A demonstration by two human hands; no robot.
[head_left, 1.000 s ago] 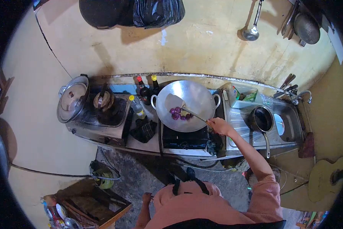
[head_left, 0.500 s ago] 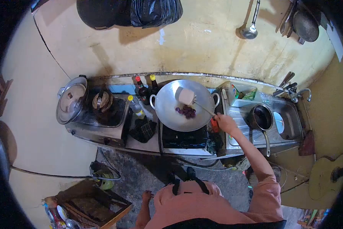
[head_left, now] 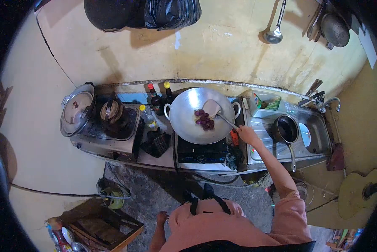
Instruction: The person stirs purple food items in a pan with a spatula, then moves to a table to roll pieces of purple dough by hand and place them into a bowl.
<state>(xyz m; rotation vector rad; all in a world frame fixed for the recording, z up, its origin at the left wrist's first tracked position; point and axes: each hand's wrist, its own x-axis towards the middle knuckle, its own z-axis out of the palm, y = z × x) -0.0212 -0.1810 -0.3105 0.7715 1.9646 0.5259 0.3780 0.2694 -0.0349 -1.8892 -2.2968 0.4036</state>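
Observation:
My right hand (head_left: 248, 135) is closed around the handle of a spatula (head_left: 226, 120). Its broad, pale head rests inside a large silver wok (head_left: 184, 119), against the upper right of a small heap of dark purple pieces (head_left: 205, 121), possibly shallots. A little shiny liquid shows beside the pieces. The wok has two loop handles and sits on a black stove (head_left: 201, 152). Down by my left hip hangs my left hand (head_left: 162, 216), away from the counter, its fingers loosely apart and nothing visible in them.
Left of the wok stand sauce bottles (head_left: 156, 101), a yellow-capped bottle (head_left: 149, 117), a dark cloth (head_left: 156, 143) and a second stove with a lidded pot (head_left: 111, 112). To the right are a white bin (head_left: 266, 110), a dark saucepan (head_left: 286, 129) and a sink (head_left: 320, 136).
The spatula's head has come down and to the right within the wok, beside the purple pieces, which are bunched slightly differently. My right hand has barely moved; my left hand stays low.

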